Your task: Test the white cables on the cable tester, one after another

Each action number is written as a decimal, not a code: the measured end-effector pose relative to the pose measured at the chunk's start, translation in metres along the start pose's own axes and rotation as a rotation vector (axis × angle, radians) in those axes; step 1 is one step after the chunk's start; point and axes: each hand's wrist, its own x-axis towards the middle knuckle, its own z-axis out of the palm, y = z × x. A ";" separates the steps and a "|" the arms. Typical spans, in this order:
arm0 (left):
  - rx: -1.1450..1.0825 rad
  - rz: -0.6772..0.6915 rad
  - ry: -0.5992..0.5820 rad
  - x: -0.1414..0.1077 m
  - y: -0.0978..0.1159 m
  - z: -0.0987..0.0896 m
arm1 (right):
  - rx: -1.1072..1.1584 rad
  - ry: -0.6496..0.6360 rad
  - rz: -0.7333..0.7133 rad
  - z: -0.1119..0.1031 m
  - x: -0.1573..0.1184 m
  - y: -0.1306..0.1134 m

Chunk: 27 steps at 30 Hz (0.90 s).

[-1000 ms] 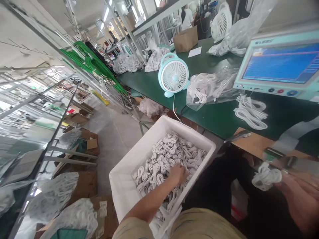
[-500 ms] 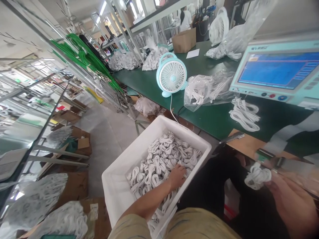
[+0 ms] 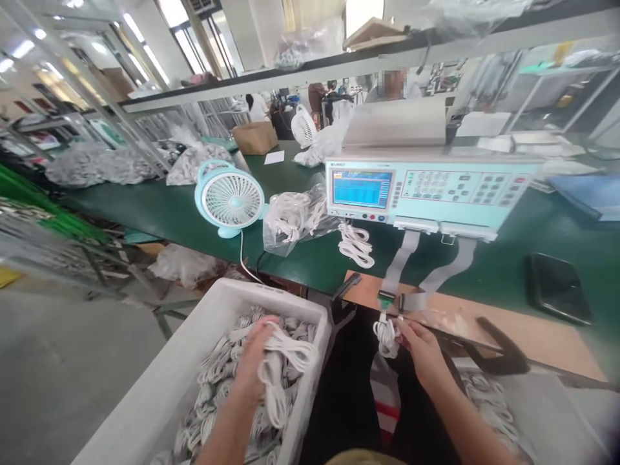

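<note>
My left hand (image 3: 254, 355) is closed around coiled white cables (image 3: 290, 349), their loops hanging out on its right side. It is over a white plastic bin (image 3: 320, 326) heaped with similar tied cable coils (image 3: 213, 368). At the bench edge, my right hand (image 3: 421, 345) pinches the end of another coiled white cable (image 3: 386, 340). That coil hangs just below a small green connector board (image 3: 386, 300), with one plug end up against it. Grey ribbon cables (image 3: 401, 261) run from the connectors up to a light-blue cable tester (image 3: 465, 190) with a lit screen.
A light-blue fan (image 3: 235, 200), a bag of cables (image 3: 290, 223) and a loose white cable (image 3: 356, 244) lie along the green bench (image 3: 310, 268). A black phone (image 3: 557, 287) is at right. Black clamps (image 3: 501, 349) grip the wooden strip (image 3: 547, 326). Another person sits beyond the tester.
My view has swung right towards the tester. My left hand has risen out of the cable heap with coiled cables in its grip. The right hand stays at the connector board with a coil.
</note>
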 end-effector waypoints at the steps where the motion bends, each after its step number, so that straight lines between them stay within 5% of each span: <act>1: 0.082 0.017 -0.176 -0.003 -0.001 0.024 | 0.000 0.003 -0.003 0.000 -0.001 0.000; 4: 0.350 0.123 -0.547 -0.001 -0.017 0.093 | -0.004 0.007 -0.007 0.001 -0.001 0.000; 7: 0.354 0.165 -0.647 0.007 -0.035 0.144 | -0.017 0.014 -0.023 0.002 -0.002 -0.002; 10: 0.180 0.088 -0.713 0.011 -0.043 0.171 | -0.033 0.012 -0.049 0.003 -0.003 -0.006; 15: 0.132 -0.007 -0.672 0.005 -0.050 0.185 | -0.063 0.028 -0.099 0.012 -0.007 -0.011; 20: 0.132 -0.021 -0.667 -0.020 -0.065 0.178 | -0.093 0.006 -0.067 0.010 -0.031 -0.017; 23: 0.110 -0.105 -0.688 -0.034 -0.071 0.170 | -0.282 -0.025 -0.069 -0.036 -0.048 -0.027; 27: 0.007 -0.224 -0.629 -0.043 -0.073 0.165 | -0.970 0.046 -0.150 -0.131 -0.062 -0.040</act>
